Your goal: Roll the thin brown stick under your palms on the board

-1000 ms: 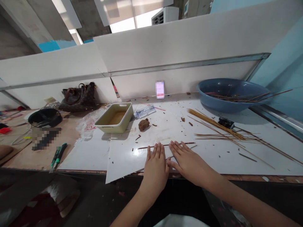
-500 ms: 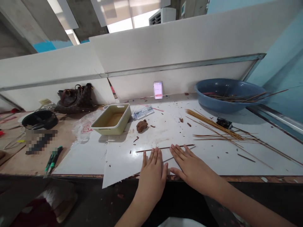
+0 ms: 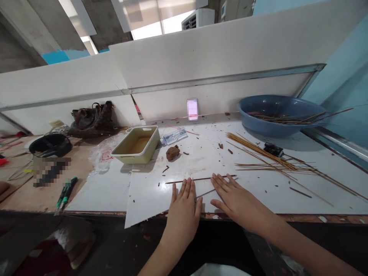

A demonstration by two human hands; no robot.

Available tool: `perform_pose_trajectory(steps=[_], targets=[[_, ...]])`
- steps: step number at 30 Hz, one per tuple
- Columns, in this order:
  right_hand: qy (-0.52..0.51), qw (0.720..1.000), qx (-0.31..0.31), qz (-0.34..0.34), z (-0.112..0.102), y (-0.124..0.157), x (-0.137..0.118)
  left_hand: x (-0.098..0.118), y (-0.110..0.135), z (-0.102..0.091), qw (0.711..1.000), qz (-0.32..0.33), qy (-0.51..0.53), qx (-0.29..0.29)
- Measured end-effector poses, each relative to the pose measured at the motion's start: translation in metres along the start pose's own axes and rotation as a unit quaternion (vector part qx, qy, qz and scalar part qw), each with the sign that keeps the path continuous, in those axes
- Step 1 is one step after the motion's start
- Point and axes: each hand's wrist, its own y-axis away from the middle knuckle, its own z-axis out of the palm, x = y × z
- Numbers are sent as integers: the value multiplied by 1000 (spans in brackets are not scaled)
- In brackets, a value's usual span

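A thin brown stick [image 3: 202, 179] lies crosswise on the white board, under the fingertips of both hands. My left hand [image 3: 184, 207] rests flat on it, left of its middle, fingers stretched out. Toward its right end my right hand [image 3: 230, 195] lies flat with fingers extended and thumb apart. A thin grey strip [image 3: 205, 193] runs slantwise between the hands, partly hidden under the right one. Beyond them sits a brown clay-like lump [image 3: 172, 153], with small brown crumbs scattered around it.
A pale green tub [image 3: 135, 158] with brownish liquid stands at the back left, beside a clear packet [image 3: 174, 136]. Thin tan sticks [image 3: 258, 150] lie to the right, before a blue basin [image 3: 276, 130] holding more sticks. Green-handled cutters [image 3: 66, 193], a handbag [image 3: 92, 120] and a phone [image 3: 192, 109] are farther off.
My right hand has slid slightly to the right along the stick, widening the gap between the hands. My left hand has stayed nearly in place.
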Motion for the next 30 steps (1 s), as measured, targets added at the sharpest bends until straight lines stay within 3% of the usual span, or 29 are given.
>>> perform_pose_trajectory(steps=[7,14,16,22,30], targets=[[18,998,-34,49,-4,-45,16,-4,-48,-6,999,-49,-2,-16],[27,999,23,1,8,-1,7,-5,-3,0,1000,-15,-10,6],[28,999,20,1,7,-2,9,-8,-4,0,1000,-13,-5,6],[22,998,-22,53,-1,-41,23,-11,-43,-3,999,-50,-11,5],[18,999,20,30,11,2,5,-10,-2,-2,1000,-27,1,-15]])
